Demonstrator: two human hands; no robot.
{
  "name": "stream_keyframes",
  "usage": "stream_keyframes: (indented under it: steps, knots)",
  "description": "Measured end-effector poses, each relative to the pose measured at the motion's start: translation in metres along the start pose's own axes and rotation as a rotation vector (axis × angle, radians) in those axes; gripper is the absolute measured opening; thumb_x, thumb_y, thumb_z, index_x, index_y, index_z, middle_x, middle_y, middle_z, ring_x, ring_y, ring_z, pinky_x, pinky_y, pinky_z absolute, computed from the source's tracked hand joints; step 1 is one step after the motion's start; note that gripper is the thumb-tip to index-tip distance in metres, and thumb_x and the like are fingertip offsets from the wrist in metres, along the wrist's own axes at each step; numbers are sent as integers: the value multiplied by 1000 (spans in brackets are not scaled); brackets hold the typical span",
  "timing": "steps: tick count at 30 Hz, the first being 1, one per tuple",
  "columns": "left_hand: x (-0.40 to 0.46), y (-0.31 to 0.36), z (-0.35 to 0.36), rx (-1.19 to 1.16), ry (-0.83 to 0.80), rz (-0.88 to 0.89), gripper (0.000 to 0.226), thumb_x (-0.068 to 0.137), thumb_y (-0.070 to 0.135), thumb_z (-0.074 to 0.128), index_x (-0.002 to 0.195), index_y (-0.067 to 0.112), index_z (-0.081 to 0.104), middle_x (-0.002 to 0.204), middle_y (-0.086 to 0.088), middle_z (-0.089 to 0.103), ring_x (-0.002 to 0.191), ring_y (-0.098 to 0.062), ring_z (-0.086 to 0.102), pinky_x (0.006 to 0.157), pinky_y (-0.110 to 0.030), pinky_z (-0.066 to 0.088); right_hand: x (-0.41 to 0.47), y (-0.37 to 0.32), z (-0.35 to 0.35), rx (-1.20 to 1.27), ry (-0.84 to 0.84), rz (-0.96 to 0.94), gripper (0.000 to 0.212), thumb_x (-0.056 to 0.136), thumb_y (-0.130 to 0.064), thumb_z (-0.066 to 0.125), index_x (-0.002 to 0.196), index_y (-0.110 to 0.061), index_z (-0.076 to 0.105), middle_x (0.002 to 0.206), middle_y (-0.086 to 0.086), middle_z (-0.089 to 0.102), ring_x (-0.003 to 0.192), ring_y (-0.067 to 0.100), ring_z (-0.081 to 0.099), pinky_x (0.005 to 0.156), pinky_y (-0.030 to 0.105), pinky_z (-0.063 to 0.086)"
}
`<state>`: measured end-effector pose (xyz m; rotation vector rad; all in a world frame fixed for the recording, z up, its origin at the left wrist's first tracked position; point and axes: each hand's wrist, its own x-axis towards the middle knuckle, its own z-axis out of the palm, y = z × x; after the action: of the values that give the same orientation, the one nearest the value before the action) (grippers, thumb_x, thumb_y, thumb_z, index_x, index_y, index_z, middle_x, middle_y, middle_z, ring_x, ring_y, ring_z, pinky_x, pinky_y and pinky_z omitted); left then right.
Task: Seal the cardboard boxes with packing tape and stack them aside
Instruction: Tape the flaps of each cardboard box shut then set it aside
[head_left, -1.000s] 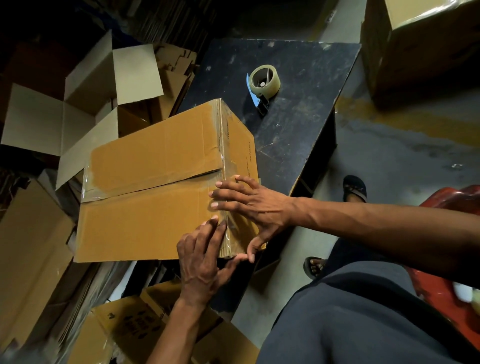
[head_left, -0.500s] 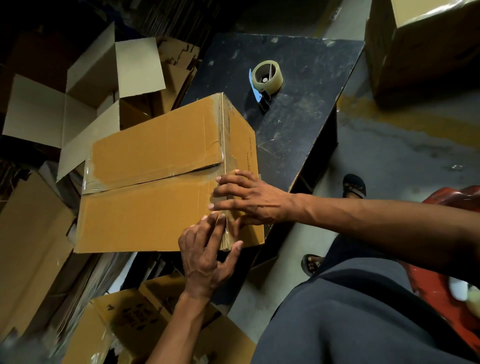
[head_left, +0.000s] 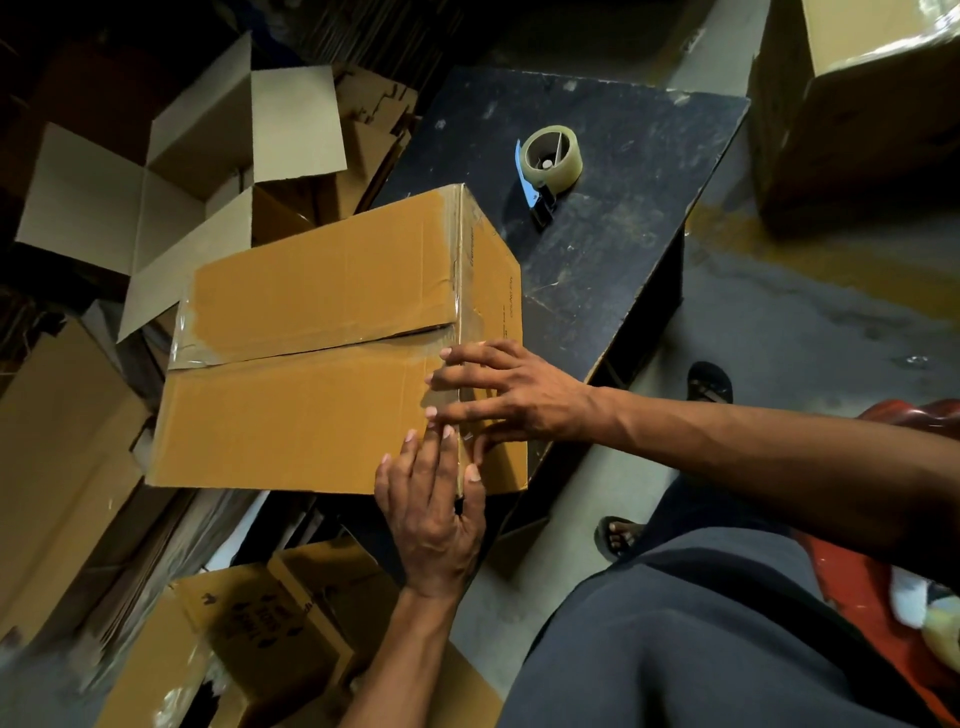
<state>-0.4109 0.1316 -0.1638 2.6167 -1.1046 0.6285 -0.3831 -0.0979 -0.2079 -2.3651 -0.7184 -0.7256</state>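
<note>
A closed brown cardboard box sits on the near left part of a black table, overhanging its edge. Clear tape runs along the box's right top edge and its left end. My right hand lies flat with spread fingers over that taped right edge. My left hand presses with straight fingers on the same edge at the near corner, thumb on the side face. A tape dispenser with a clear roll and blue blade guard stands on the table behind the box.
An open empty box and flattened cardboard lie to the left. A printed box sits on the floor below. A large taped box stands at far right. My knee and sandalled feet are by the table's right side.
Both hands have slid slightly along the taped right edge; my left hand's thumb has moved onto the side face. The box stays where it was.
</note>
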Motion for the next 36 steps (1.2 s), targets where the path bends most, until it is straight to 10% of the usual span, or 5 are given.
stream_keyframes:
  steps: [36]
  knots:
    - [30,25,-6,-61,115,-263,20,95,21,72,110,11,80,105,-4,72,90,-26,60,81,-50,48,30,6,-40,105,-127,-96,33,105,-36,61,132,-21,71,136,-2,68,118,28,61,93,44,52]
